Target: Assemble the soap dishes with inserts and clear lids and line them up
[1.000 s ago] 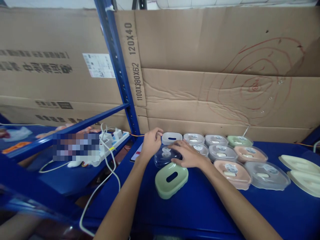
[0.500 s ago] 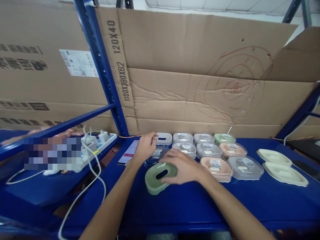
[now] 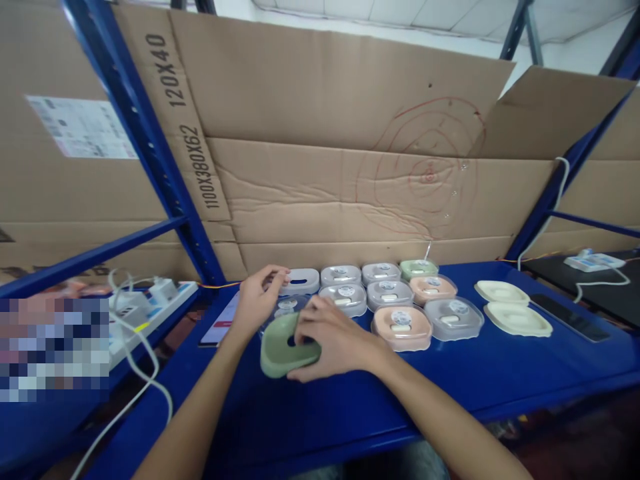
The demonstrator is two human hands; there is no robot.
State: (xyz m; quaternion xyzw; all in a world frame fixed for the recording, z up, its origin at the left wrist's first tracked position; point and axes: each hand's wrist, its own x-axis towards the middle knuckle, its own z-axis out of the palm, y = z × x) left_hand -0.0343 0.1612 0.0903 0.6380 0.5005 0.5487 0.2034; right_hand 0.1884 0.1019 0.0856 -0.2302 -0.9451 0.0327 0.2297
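Observation:
My right hand (image 3: 333, 337) holds a green oval lid-like piece with a slot (image 3: 280, 343), thumb under its near rim and fingers bent over its slot. The piece is tilted above the blue shelf top. Closed at the left end of a grey slotted piece (image 3: 306, 280), my left hand (image 3: 260, 293) has its fingertips against the edge; its grip is partly hidden. Between the hands lies a clear plastic cover (image 3: 290, 303) with a round label, partly covered by the green piece.
Several clear-covered boxes in grey (image 3: 455, 320), peach (image 3: 401, 330) and green (image 3: 419, 269) stand in rows. Cream trays (image 3: 520, 321) and a dark phone (image 3: 570, 317) lie right. A lit phone (image 3: 220, 323), power strip (image 3: 185, 293) and white cables are left; cardboard (image 3: 320, 180) rises behind.
The view has swung to the right. My right hand has taken a firmer hold of the green piece and tilted it up. My left hand stays by the grey piece.

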